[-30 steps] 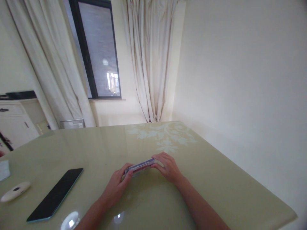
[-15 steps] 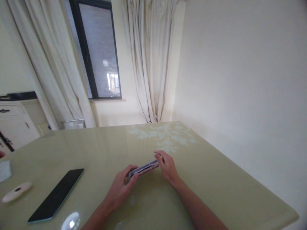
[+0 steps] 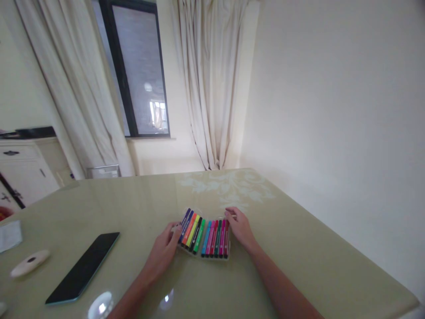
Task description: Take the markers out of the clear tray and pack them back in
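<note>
A clear plastic marker case (image 3: pixel 215 258) lies open like a book on the table in front of me, its two halves spread at an angle. Colored markers (image 3: pixel 215 239) line both halves: purple, orange, yellow, black and green on the left, blue, pink, red, dark green and magenta on the right. My left hand (image 3: pixel 162 248) grips the outer edge of the left half, thumb on top. Around the upper right edge of the other half, the fingers of my right hand (image 3: pixel 241 228) are closed.
Left of my forearm lies a black-screened phone or tablet (image 3: pixel 84 266) with a teal edge. Beyond it are a white oval object (image 3: pixel 30 263) with a dark spot and a pale sheet or cloth (image 3: pixel 10 235). A wall (image 3: pixel 348 133) runs along the right side of the glossy table (image 3: pixel 299 266).
The marker case was closed and held tilted between both hands. Now it is unfolded, with its markers showing, and my hands have moved slightly apart.
</note>
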The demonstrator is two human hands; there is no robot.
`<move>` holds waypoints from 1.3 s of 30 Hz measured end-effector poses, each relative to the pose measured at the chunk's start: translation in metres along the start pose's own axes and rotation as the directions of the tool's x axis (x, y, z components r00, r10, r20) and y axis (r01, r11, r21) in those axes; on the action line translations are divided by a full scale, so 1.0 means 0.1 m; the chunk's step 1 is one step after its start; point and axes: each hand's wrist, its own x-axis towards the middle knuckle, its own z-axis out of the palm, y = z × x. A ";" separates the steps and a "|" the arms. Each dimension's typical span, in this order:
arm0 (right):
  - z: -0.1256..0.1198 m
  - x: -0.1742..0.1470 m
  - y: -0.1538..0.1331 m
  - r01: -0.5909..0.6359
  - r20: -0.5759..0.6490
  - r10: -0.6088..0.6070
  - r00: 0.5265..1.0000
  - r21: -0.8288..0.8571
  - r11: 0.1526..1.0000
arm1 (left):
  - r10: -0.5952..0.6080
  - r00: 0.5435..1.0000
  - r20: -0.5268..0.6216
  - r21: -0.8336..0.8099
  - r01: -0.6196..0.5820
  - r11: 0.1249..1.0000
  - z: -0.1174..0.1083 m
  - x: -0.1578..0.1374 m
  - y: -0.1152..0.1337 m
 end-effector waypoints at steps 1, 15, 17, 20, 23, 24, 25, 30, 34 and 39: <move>-0.03 0.02 0.02 -0.008 -0.020 0.008 1.000 -0.007 1.000 | 0.022 1.000 0.001 0.083 -0.022 0.996 -0.01 0.00 -0.02; 0.31 -0.32 -0.40 0.399 0.282 -0.298 0.912 -0.443 0.803 | 0.322 0.845 0.426 0.328 -0.476 0.816 0.41 -0.32 0.00; 0.40 -0.33 -0.40 0.407 0.345 -0.252 0.904 -0.513 0.756 | 0.315 0.837 0.448 0.320 -0.479 0.818 0.45 -0.34 0.04; 0.45 -0.30 -0.37 0.427 0.388 -0.234 0.892 -0.548 0.719 | 0.292 0.846 0.446 0.332 -0.459 0.824 0.47 -0.35 0.08; 0.44 -0.28 -0.35 0.468 0.414 -0.268 0.870 -0.524 0.711 | 0.273 0.861 0.429 0.368 -0.443 0.817 0.47 -0.34 0.09; 0.43 -0.27 -0.35 0.482 0.421 -0.281 0.862 -0.513 0.711 | 0.269 0.863 0.427 0.387 -0.444 0.808 0.47 -0.33 0.09; 0.43 -0.28 -0.35 0.491 0.427 -0.290 0.857 -0.502 0.711 | 0.269 0.863 0.428 0.406 -0.450 0.795 0.48 -0.33 0.08; 0.44 -0.27 -0.35 0.501 0.418 -0.312 0.853 -0.489 0.714 | 0.288 0.867 0.405 0.458 -0.466 0.757 0.50 -0.31 0.02; 0.45 -0.26 -0.35 0.518 0.417 -0.335 0.845 -0.485 0.705 | 0.282 0.879 0.385 0.464 -0.449 0.764 0.51 -0.32 -0.01; 0.45 -0.25 -0.35 0.505 0.396 -0.343 0.852 -0.445 0.740 | 0.275 0.881 0.386 0.456 -0.441 0.773 0.51 -0.32 -0.01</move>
